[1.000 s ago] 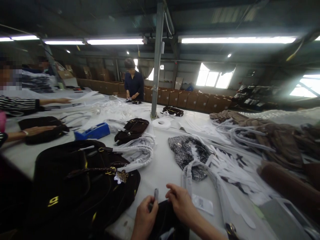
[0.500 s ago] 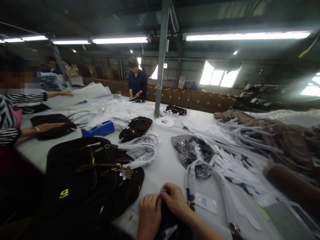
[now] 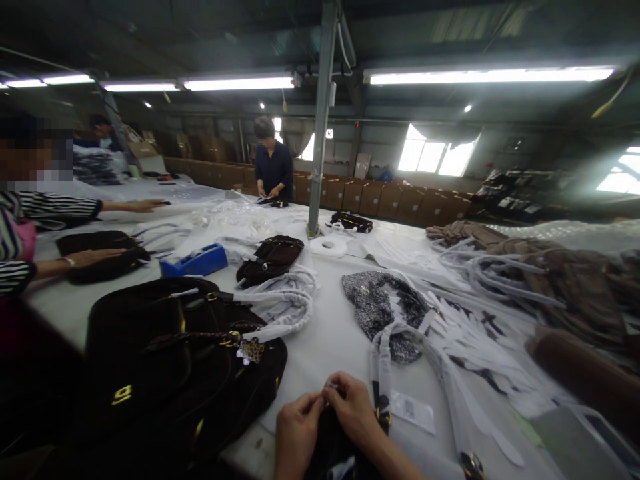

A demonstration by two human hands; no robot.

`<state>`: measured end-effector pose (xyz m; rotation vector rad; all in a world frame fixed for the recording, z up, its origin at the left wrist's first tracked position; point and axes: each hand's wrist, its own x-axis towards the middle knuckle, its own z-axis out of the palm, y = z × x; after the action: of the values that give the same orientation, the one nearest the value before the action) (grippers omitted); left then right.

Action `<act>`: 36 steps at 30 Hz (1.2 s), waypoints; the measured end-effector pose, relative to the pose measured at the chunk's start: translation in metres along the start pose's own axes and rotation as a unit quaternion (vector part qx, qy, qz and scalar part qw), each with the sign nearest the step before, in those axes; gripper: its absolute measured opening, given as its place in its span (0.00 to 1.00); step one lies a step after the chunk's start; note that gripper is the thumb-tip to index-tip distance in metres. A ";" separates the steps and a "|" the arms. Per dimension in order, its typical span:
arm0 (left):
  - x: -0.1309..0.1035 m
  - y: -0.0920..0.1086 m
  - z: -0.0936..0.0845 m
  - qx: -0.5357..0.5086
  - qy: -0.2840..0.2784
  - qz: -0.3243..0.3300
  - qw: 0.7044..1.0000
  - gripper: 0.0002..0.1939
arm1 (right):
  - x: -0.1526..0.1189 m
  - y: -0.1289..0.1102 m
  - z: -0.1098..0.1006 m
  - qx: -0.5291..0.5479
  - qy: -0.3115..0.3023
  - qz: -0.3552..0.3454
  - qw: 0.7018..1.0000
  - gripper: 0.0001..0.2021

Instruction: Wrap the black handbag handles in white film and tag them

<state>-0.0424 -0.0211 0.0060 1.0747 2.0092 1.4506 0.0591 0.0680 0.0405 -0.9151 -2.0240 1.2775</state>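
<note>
- Brings left hand (image 3: 299, 427) and right hand (image 3: 354, 410) together at the bottom of the view, fingertip to fingertip — well closer than a second ago, when seen apart with a pale strip upright in the left.
- Differs little from half a second ago in the right hand; shows the left thumb and forefinger more plainly now.
- Pinches a small pale piece (image 3: 331, 385) between the closed fingertips of both hands, mostly hidden there.
- Shows a white sheet lower at far left than half a second ago, near a co-worker's outstretched hand (image 3: 145, 205); shows the other co-worker's hand (image 3: 97, 257) flat on a dark pouch (image 3: 107, 257), as before.
- Has a dark bag (image 3: 326, 445) below the pinching fingertips, between both wrists, cut off by the bottom edge — cannot tell its full shape.
- Lies beside a gold buckle (image 3: 384, 418) and a clear packet (image 3: 414, 412), both right of the right hand.
- Sits right of a large black bag (image 3: 185, 333) with a spotted charm (image 3: 251, 350), and nearer than a speckled grey bag (image 3: 367, 303).
</note>
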 end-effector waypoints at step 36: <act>0.004 -0.004 0.005 0.160 -0.029 -0.061 0.985 0.17 | -0.029 -0.042 -0.170 -0.262 0.217 -0.041 0.939 0.19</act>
<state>-0.0424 -0.0149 0.0012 1.0816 2.2736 1.0443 0.1953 0.1222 0.1404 -1.2073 -2.0309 0.4238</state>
